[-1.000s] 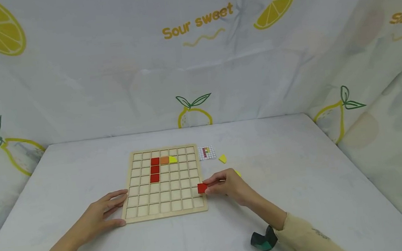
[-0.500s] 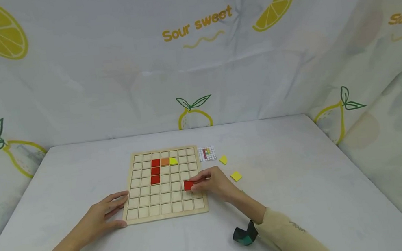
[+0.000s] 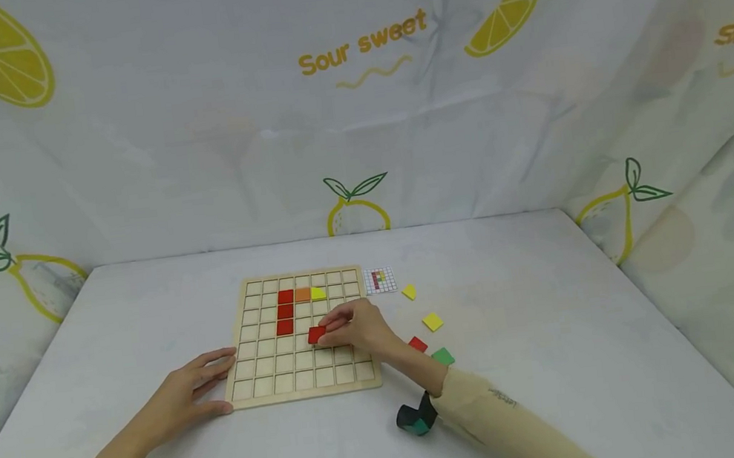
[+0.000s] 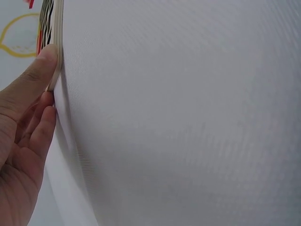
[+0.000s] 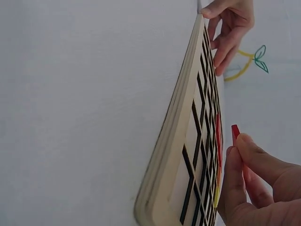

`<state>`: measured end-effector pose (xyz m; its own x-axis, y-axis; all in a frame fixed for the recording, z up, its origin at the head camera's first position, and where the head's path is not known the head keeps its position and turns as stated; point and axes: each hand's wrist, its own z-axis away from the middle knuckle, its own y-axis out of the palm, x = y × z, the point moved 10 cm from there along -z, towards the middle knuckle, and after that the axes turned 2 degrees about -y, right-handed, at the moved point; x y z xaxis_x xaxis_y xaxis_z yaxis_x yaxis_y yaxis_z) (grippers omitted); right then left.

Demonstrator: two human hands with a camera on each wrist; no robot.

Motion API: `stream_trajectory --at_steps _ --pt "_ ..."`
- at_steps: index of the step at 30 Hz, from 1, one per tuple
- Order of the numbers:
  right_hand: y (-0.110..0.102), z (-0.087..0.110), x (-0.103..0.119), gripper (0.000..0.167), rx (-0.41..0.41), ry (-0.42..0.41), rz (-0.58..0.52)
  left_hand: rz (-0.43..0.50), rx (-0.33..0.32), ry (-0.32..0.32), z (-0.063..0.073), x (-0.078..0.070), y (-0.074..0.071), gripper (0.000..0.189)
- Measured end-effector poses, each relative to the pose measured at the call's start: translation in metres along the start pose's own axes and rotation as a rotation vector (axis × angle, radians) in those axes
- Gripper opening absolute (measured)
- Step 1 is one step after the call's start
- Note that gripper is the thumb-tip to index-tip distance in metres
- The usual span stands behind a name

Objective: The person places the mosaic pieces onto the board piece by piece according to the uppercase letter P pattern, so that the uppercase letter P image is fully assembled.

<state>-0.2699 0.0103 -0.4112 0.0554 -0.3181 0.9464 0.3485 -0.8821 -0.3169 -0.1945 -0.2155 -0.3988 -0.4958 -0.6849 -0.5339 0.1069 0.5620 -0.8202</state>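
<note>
A wooden grid board (image 3: 264, 389) lies on the table. My right hand (image 3: 357, 327) pinches a red square tile (image 3: 315, 335) between thumb and fingers, over the board's middle. In the right wrist view, that tile (image 5: 235, 133) stands tilted above the grid, apart from it. Three red tiles (image 3: 285, 311) fill a short column of cells; an orange tile (image 3: 303, 295) and a yellow rounded tile (image 3: 318, 294) sit beside the topmost. My left hand (image 3: 186, 393) rests its fingertips against the board's left edge, thumb at the near corner (image 4: 52, 70).
A small pattern card (image 3: 380, 280) lies at the board's far right. Loose tiles lie right of the board: a yellow rounded one (image 3: 409, 292), a yellow square (image 3: 433, 321), a red one (image 3: 418, 344) and a green one (image 3: 443, 356). A printed cloth (image 3: 232, 161) hangs behind.
My right hand has carried the red tile leftward and slightly away from me, from the board's right edge to its middle. Red and green tiles now show behind it. The left hand stays put.
</note>
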Motion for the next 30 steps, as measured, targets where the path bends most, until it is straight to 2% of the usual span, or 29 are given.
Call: stream_trajectory --at_steps 4,12,16,23,30 --pt "0.009 -0.006 0.005 0.022 0.015 -0.009 0.013 0.023 0.025 -0.016 -0.003 0.001 0.001 0.071" --pt "0.022 -0.014 0.008 0.02 0.024 -0.025 0.029 0.113 0.097 -0.111 -0.008 0.005 0.005 0.069" --pt "0.026 -0.016 0.008 0.02 0.016 -0.029 0.047 0.14 0.093 -0.125 -0.008 0.006 0.005 0.069" --pt "0.03 -0.018 0.008 0.018 -0.01 -0.049 0.104 0.137 0.075 -0.107 -0.007 0.005 0.004 0.07" --pt "0.035 -0.02 0.011 0.018 -0.02 -0.069 0.163 0.145 0.072 -0.129 -0.005 0.008 0.004 0.07"
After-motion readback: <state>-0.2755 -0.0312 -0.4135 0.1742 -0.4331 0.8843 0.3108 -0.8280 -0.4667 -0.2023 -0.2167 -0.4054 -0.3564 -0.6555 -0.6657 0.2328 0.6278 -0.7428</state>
